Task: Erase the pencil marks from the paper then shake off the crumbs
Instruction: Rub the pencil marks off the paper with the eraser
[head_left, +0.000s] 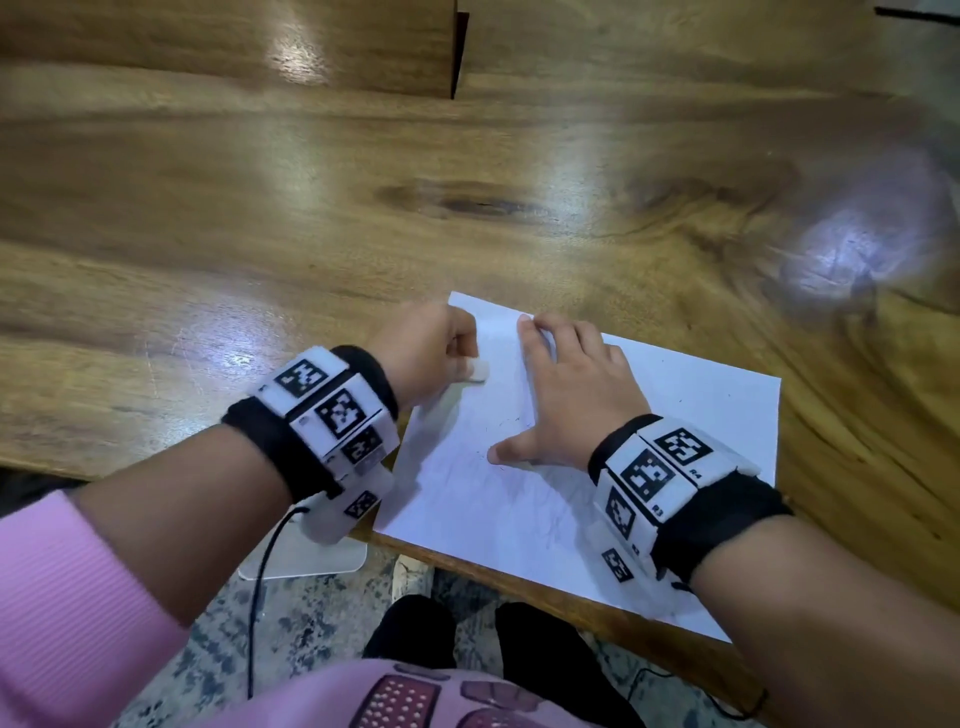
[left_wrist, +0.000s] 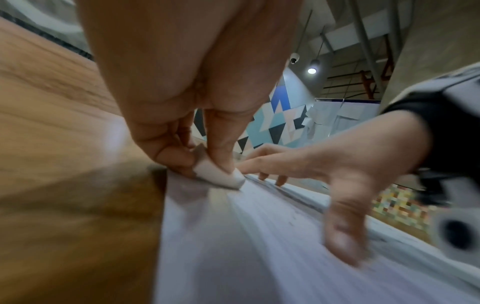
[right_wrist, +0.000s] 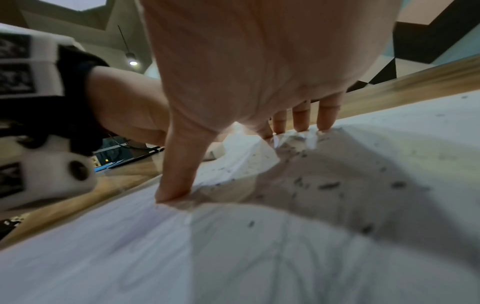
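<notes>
A white sheet of paper (head_left: 571, 493) lies at the near edge of the wooden table (head_left: 260, 234), with faint pencil marks and dark eraser crumbs (right_wrist: 327, 185) on it. My left hand (head_left: 441, 348) pinches a small white eraser (head_left: 478, 370) between thumb and fingers and presses it on the paper's left part; the eraser (left_wrist: 221, 174) shows clearly in the left wrist view. My right hand (head_left: 566, 395) lies flat on the sheet with spread straight fingers, its thumb (right_wrist: 176, 181) and fingertips (right_wrist: 301, 121) pressing the paper, which buckles slightly between them.
The table's near edge (head_left: 519, 571) runs just under the paper, whose near corner overhangs it. A second wooden board (head_left: 234, 47) lies at the far left. A patterned floor (head_left: 311, 623) and a white stand base (head_left: 311, 561) are below.
</notes>
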